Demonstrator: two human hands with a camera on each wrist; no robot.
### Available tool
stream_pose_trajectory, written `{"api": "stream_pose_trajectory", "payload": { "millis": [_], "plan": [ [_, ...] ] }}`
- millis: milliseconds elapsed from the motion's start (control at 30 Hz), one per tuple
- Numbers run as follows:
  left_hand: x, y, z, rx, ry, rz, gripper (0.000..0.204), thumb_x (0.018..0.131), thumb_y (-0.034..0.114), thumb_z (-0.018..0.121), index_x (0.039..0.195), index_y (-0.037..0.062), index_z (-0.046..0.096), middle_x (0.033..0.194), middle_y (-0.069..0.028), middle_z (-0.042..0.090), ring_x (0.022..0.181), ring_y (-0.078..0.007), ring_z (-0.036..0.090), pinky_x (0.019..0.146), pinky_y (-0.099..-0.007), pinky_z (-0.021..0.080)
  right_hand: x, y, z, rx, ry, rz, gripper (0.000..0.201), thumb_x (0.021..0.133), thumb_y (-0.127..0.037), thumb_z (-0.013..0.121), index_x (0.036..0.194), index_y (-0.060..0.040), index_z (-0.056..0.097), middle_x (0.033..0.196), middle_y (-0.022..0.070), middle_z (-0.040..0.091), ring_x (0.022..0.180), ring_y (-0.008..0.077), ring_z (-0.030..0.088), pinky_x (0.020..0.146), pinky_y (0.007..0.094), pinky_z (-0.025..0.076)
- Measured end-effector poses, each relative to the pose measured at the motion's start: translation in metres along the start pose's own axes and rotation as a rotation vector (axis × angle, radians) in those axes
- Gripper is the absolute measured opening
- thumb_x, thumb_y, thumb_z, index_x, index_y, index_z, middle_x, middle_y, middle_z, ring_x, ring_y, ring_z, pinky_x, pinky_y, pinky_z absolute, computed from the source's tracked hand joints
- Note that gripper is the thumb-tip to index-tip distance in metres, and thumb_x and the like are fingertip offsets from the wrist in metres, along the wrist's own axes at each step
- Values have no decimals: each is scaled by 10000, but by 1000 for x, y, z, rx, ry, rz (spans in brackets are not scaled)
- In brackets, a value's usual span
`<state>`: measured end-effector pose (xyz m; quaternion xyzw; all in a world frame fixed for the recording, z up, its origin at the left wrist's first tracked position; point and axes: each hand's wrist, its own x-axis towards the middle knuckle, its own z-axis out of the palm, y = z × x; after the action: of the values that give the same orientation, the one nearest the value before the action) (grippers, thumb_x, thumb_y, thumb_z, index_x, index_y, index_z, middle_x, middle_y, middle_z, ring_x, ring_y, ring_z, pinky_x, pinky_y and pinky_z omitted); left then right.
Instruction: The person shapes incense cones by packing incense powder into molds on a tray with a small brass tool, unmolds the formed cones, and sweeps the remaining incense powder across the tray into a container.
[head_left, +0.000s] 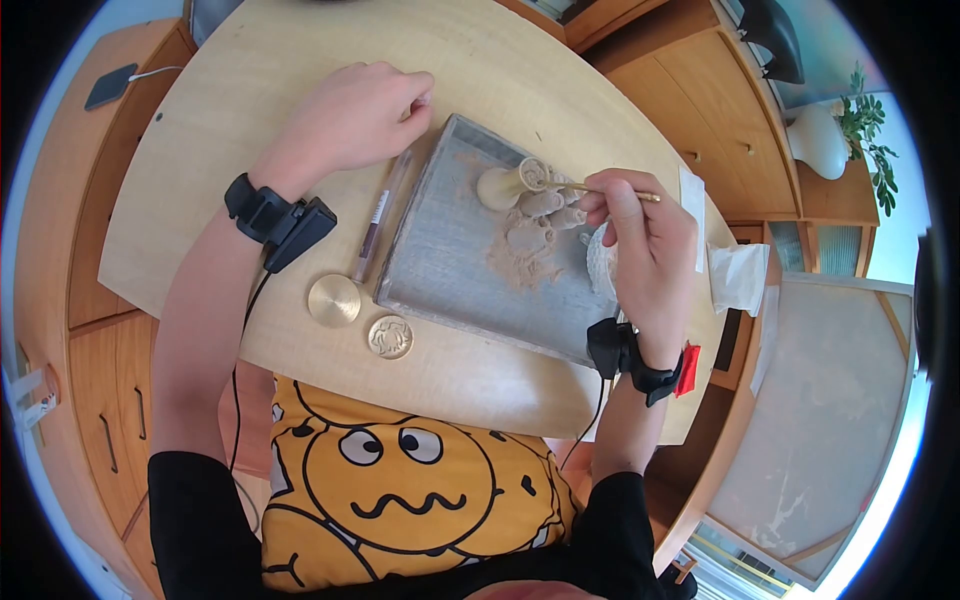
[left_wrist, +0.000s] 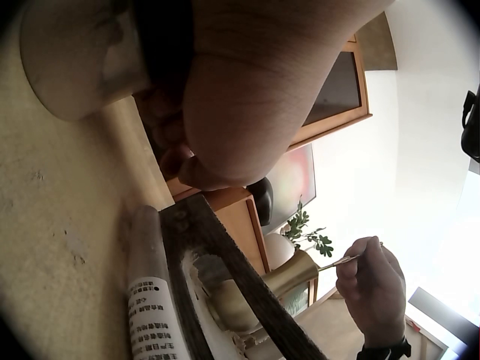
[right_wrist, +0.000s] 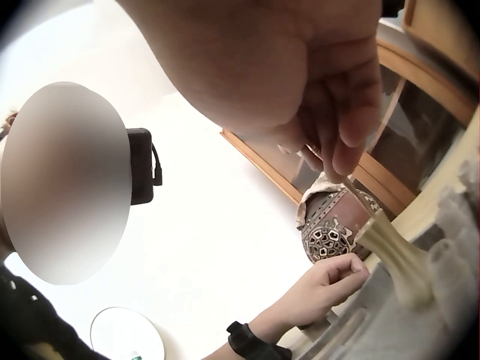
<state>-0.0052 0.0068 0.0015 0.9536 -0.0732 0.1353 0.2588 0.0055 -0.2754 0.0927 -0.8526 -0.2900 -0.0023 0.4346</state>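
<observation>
In the head view my right hand [head_left: 650, 250] pinches a thin brass-coloured stick [head_left: 600, 189] between thumb and fingers. The stick's far end meets the mouth of a small brass-coloured vase [head_left: 497, 188] with a flared neck. That vase stands upright in a grey tray [head_left: 430, 270], beside several small beige, dusty, rounded pieces [head_left: 530, 236]. Brown powder [head_left: 524, 268] is scattered around them. My left hand [head_left: 355, 112] rests on the table beyond the tray's left corner, fingers loosely curled, nothing seen in it. In the left wrist view a clear labelled tube [left_wrist: 150, 300] lies along the tray's outer side.
Left of the tray's near corner lie a round brass disc [head_left: 334, 301] and a smaller brass piece [head_left: 390, 337] with a cut-out pattern. A white lattice-like object [head_left: 600, 262] sits by my right wrist. A white packet [head_left: 738, 278] and a red packet [head_left: 687, 370] are at the right.
</observation>
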Motion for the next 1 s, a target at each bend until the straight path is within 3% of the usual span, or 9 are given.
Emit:
{"api": "stream_pose_trajectory", "payload": {
  "millis": [167, 233, 1000],
  "plan": [
    [1, 4, -3, 12, -37, -69, 166, 879, 161, 573, 816, 17, 628, 703, -167, 645, 679, -356, 630, 662, -460, 498, 7, 3, 4, 32, -57, 42, 248, 1038, -140, 561, 984, 58, 700, 790, 86, 704, 710, 135, 662, 654, 253, 520],
    [0, 0, 0, 17, -8, -12, 135, 895, 159, 587, 851, 33, 572, 683, -149, 624, 646, -344, 603, 599, -448, 447, 10, 5, 5, 47, -57, 69, 261, 1042, -150, 558, 979, 59, 699, 788, 81, 702, 703, 130, 656, 651, 251, 518],
    [-1, 0, 1, 11, 8, -1, 145, 896, 157, 590, 841, 25, 569, 659, -151, 610, 620, -347, 587, 583, -452, 430, -4, -10, 14, 104, -106, 108, 255, 1039, -148, 569, 971, 60, 700, 757, 67, 704, 654, 98, 640, 623, 242, 528]
  ]
}}
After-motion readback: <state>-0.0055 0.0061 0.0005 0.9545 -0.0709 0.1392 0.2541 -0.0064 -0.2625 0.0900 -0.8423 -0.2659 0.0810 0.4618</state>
